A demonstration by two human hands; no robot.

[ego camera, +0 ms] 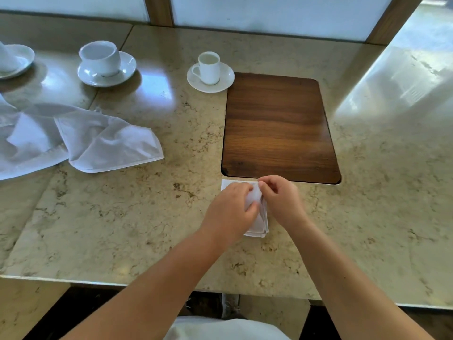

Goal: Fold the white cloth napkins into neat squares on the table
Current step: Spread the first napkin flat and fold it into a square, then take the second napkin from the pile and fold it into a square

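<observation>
A person's left hand (230,212) is lying on a small folded white cloth napkin (257,218) on the beige marble-patterned table (147,217), its thumb and fingers curling round the cloth's upper layers. The right hand (282,200) is touching the same napkin from the other side, fingertips drawn together in a pinch on the top fold's far corner. The napkin's stacked hemmed edges are showing below and between both hands. Just beyond the grip, a dark wooden rounded rectangular panel (279,128) is sitting flush in the tabletop. Well to the left of the grip, unfolded white cloth napkins (105,141) are lying rumpled. Farther off, a small white cup on a saucer (209,69) and a wider white cup on a saucer (103,61) are standing.
</observation>
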